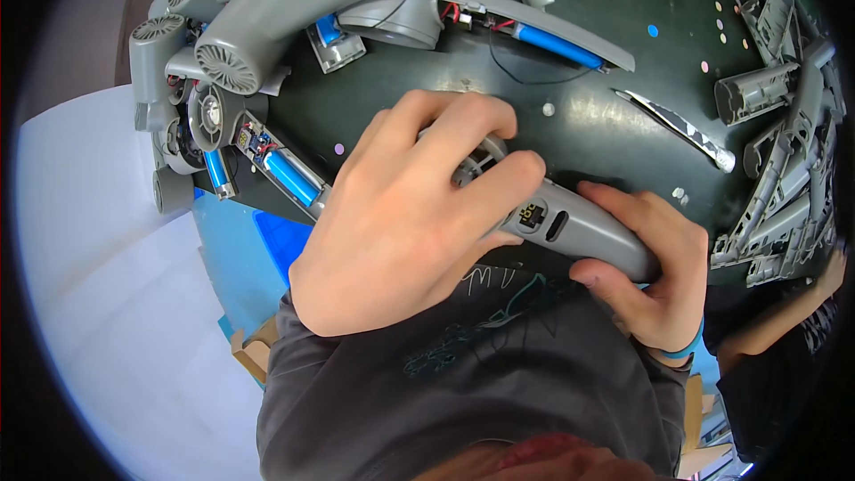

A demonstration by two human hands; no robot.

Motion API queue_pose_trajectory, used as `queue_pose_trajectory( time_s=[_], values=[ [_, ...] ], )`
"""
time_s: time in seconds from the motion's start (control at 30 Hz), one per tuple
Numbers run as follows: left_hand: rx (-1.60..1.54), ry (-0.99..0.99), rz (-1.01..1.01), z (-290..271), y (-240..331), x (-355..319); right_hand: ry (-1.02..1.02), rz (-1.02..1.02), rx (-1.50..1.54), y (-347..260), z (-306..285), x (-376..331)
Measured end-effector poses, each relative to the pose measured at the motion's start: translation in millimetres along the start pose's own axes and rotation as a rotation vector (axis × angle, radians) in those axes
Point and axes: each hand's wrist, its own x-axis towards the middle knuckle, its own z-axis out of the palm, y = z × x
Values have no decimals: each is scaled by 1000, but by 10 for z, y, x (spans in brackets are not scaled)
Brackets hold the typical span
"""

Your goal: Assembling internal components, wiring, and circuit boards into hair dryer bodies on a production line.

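At the far left of the dark green bench (588,116), a heap of grey fan housings (218,53) with ribbed round vents is stacked against the edge, and just below it lie open grey half-shells showing blue battery cells (289,176) and a small circuit board (252,138). I see my left hand (405,223) in the middle of the frame, fingers curled tight over the head end of a grey handheld device (570,227), the thumb pressed along its side; the hand hides most of that end, so I cannot tell what the fingertips touch beneath. The device lies slantwise across the near edge of the bench, head up-left, handle down-right, just above my dark grey shirt (463,383). A small dark display and an oval slot show on its upper face between my two hands. My right hand (646,272) wraps the handle end from below, fingers closed around it, thumb on the near side, a blue band at the wrist. Beyond the hands, another open shell with a long blue cell (559,46) and loose red and black wires lies near the top. A slim metal blade (681,129) rests on the bench to the right. At the far right, long grey casing halves (784,178) are piled, and another person's arm (793,312) reaches in below them.
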Motion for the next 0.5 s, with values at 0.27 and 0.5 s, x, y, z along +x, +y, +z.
queue_pose_trajectory(
  time_s=[0.27, 0.5],
  values=[
    [-14, 49, -17, 49, 24, -19, 142, -103, 13, 42, 102, 33],
    [-75, 26, -22, 13, -18, 22, 202, -331, -374, 80, 172, -49]
  ],
)
